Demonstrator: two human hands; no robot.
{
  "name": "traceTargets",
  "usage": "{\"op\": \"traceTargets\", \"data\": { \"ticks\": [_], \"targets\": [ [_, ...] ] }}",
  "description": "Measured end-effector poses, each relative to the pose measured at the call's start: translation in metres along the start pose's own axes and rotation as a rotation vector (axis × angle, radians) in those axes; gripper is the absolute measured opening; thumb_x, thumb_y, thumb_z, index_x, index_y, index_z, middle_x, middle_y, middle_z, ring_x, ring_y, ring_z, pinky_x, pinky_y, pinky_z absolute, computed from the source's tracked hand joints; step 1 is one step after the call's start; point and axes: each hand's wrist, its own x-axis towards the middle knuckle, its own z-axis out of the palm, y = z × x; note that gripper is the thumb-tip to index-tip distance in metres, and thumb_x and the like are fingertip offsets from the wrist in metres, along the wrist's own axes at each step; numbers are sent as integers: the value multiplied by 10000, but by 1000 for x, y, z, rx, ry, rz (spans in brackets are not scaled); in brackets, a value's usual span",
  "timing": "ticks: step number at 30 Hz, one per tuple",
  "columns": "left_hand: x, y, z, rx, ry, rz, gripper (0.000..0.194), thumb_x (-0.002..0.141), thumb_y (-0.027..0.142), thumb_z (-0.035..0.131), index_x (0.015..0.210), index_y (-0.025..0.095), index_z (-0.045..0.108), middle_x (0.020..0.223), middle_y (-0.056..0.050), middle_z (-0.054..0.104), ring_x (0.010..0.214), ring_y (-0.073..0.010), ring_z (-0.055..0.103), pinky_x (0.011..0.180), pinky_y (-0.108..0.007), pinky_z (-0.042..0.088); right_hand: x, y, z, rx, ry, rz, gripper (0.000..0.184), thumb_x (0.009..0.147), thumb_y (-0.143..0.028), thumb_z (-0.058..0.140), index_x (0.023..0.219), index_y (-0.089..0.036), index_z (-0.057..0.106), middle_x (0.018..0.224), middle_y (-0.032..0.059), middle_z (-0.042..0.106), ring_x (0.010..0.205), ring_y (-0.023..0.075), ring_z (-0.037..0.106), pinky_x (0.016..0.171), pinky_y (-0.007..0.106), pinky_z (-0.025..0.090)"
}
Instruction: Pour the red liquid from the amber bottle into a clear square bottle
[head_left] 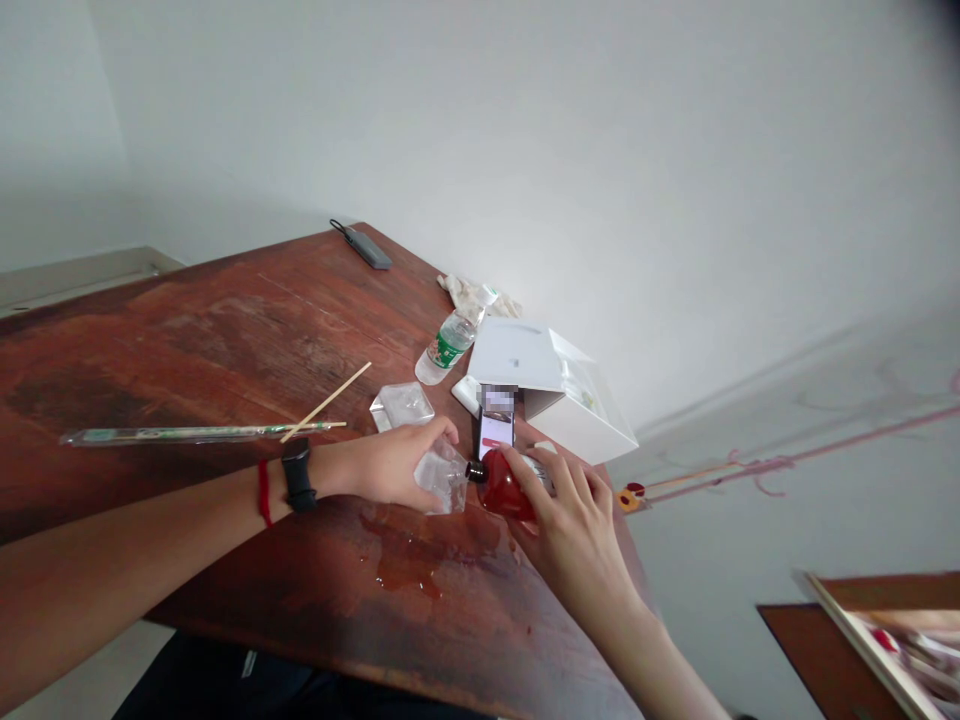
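My left hand (397, 465) is closed around a small clear plastic container (444, 478) held on the brown wooden table (225, 330). My right hand (566, 515) grips a small bottle of red liquid (501, 485), tipped on its side with its dark neck against the container's edge. A wet reddish spill (409, 565) lies on the table just in front of both hands. A black band and a red string sit on my left wrist.
Behind the hands lie a phone (496, 428), a second clear container (403, 405), a plastic water bottle (448, 347), an open white box (551, 385), a cloth (472, 293) and a dark case (367, 247). Wooden sticks (326, 403) and a long wrapped strip (172, 434) lie left.
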Motion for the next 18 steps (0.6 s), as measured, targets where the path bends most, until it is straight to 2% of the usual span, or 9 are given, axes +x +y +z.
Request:
{"op": "traceTargets", "data": {
  "ticks": [4,8,13,15,18],
  "targets": [
    [-1,4,1,-17,30,15,677,755,318,950,1294,235,550,1325,-126,727,1260,-353,700,1093,-467,515,-7,5,12,84,-27,24,759,912,-223,793,1608,-280,496,1417,150,686,1237,350,660,979,465,493],
    [-1,6,5,-40,39,62,699,787,306,940,1355,245,538,1369,-124,721,1309,-344,689,1120,-463,520,-6,8,16,290,-119,115,834,843,-170,819,1600,-274,487,1410,140,698,1250,356,694,1002,497,553],
    [-1,6,9,-33,81,41,726,812,329,907,1417,245,515,1411,-131,704,1328,-358,681,1167,-500,504,0,16,24,707,-185,220,815,866,-195,805,1609,-299,485,1473,120,692,1338,358,689,1128,581,548],
    [-1,5,10,-22,97,13,742,826,353,888,1443,235,493,1437,-150,687,1330,-365,676,1181,-520,496,-1,19,33,906,-195,252,775,893,-263,821,1600,-293,505,1509,126,680,1377,361,677,1166,594,536],
    [-1,5,11,-1,102,-8,745,840,368,868,1454,226,472,1470,-171,660,1341,-365,665,1187,-532,496,-5,19,51,1258,-183,302,770,896,-405,859,1576,-277,521,1523,141,681,1370,358,696,1126,553,589]
  ]
}}
